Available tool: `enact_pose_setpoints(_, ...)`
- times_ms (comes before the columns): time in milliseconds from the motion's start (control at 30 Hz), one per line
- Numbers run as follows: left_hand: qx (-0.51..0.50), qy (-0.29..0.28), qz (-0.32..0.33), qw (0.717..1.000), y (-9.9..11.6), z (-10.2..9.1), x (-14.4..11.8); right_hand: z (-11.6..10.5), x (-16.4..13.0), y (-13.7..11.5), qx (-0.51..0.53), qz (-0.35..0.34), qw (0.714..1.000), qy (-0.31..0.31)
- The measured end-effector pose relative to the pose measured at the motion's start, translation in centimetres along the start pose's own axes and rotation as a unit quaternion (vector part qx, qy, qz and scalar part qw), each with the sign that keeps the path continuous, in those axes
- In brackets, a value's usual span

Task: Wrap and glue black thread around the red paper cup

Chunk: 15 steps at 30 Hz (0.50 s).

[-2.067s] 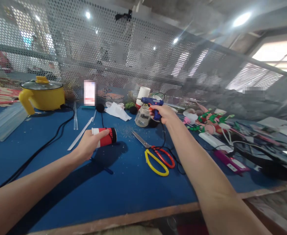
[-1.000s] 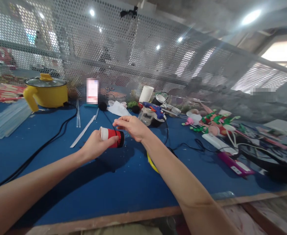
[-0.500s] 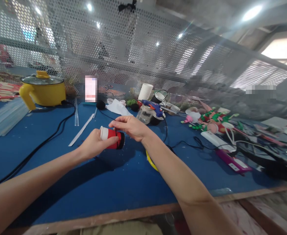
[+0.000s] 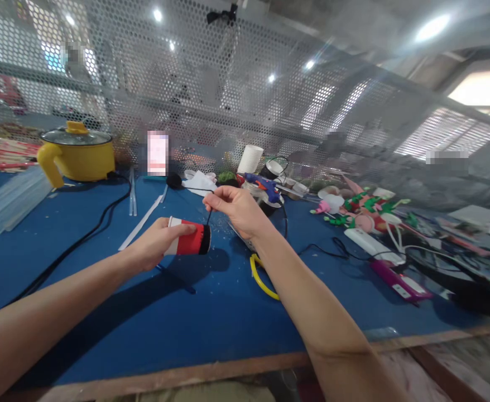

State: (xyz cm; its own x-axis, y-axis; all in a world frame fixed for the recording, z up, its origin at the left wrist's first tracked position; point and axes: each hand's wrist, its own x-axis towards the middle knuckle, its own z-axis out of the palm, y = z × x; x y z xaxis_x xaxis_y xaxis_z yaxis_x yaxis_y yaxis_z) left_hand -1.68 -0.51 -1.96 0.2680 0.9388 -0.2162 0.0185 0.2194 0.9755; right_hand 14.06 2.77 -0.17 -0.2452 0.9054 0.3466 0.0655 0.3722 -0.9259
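Note:
My left hand [image 4: 155,244] grips a small red paper cup [image 4: 190,239] with a white rim and a black band, held sideways just above the blue table [image 4: 211,312]. My right hand [image 4: 240,209] pinches a thin black strip [image 4: 208,218] that runs down to the cup's black end. A blue glue gun [image 4: 262,185] rests behind my right hand on a glass jar. Yellow scissor handles [image 4: 262,279] show under my right forearm.
A yellow lidded pot [image 4: 77,153] with a black cord stands at the back left. Clear glue sticks [image 4: 10,198] lie far left. A white paper cup [image 4: 250,158], craft decorations [image 4: 362,212] and a purple tool [image 4: 398,282] sit to the right. A perforated metal screen [image 4: 228,100] walls the back.
My right hand set the glue gun down on the jar, came to the cup and now lifts away pinching the black strip. The left hand kept hold of the cup.

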Motion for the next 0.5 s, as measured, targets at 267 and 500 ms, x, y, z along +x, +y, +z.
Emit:
enact_pose_setpoints(267,0.042,-0.012,0.060,0.997,-0.25,0.26,-0.49,0.10,0.16,0.50,-0.046,0.004,0.999,0.008)
enact_pose_setpoints(500,0.017,-0.019,0.096,0.995,-0.56,0.22,-0.85,0.12,0.03,0.30,-0.057,0.029,0.998,-0.006)
